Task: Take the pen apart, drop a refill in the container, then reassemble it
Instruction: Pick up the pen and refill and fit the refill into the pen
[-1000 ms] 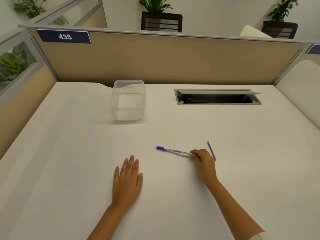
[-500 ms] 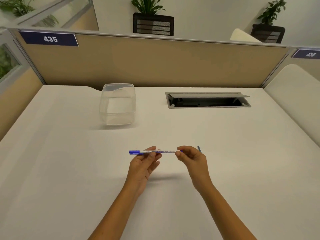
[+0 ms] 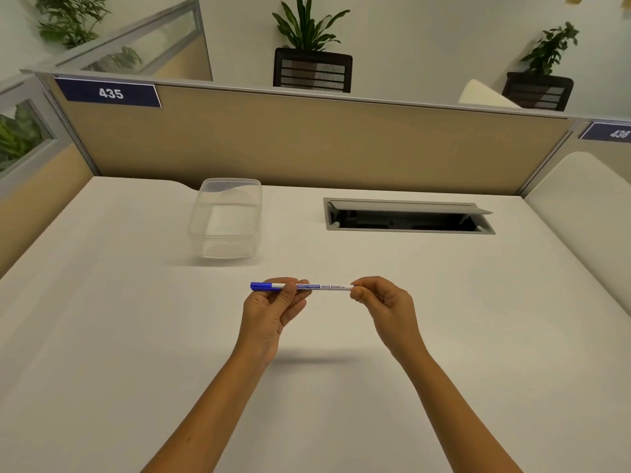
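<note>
Both hands shared the grip: the left hand (image 3: 271,307) pinched the pen (image 3: 302,286) near its blue cap end between thumb and fingers, and the right hand (image 3: 382,298) pinched the opposite, white tail end. So each hand was closed on the pen, which lay level and crosswise, lifted clear of the desk (image 3: 478,336), with its shadow falling on the surface below. Printed lettering on the white barrel faced up between the two hands.

A clear plastic container (image 3: 226,218) stood open and upright farther back on the desk, to the left of the pen and well apart from it. It looked empty, though its clear walls made that hard to be sure of. To its right sat a recessed cable slot (image 3: 408,218) with its lid propped up.

By my judgement the pen was not yet taken apart, and the pull or twist was about to begin. A sharp tug could make one end pop free suddenly, so a small part might fly out and roll across the smooth desk, perhaps into the open slot. Fingertip holds on so thin a barrel might also slip.
</note>
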Tool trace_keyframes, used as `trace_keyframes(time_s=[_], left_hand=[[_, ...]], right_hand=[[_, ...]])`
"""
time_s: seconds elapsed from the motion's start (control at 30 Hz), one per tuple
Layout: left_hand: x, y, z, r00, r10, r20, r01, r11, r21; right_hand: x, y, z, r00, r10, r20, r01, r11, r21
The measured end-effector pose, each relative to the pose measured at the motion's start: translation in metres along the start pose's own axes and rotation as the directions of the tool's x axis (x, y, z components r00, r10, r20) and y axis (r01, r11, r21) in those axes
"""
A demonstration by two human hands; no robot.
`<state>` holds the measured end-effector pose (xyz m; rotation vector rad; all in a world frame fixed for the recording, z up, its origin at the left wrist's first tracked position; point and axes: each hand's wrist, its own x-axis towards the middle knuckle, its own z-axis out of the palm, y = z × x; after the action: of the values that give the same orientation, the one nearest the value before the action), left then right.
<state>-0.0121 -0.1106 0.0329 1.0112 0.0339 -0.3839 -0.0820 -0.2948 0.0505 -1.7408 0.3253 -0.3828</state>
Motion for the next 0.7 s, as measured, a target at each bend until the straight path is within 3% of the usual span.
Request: trace_keyframes(time_s=[0.27, 0.37, 0.47, 0.7], left_hand=[[0.0, -0.011, 0.008, 0.997, 0.012, -0.083, -0.008, 0.999, 0.037], [0.001, -0.01, 0.008, 0.996, 0.017, -0.087, -0.013, 0.999, 0.051], [0.001, -0.01, 0.008, 0.996, 0.023, -0.092, -0.018, 0.999, 0.05], [0.0, -0.013, 0.004, 0.995, 0.077, -0.066, -0.072, 0.994, 0.084]], right_hand=[[0.005, 0.006, -0.008, 0.98, -0.166, 0.113, 0.192, 0.936, -0.294], [0.004, 0.007, -0.008, 0.967, -0.171, 0.187, 0.223, 0.927, -0.301], [0.006, 0.004, -0.009, 0.965, -0.11, 0.24, 0.171, 0.953, -0.251], [0.009, 0.002, -0.005, 0.942, 0.136, 0.308, -0.119, 0.99, -0.072]])
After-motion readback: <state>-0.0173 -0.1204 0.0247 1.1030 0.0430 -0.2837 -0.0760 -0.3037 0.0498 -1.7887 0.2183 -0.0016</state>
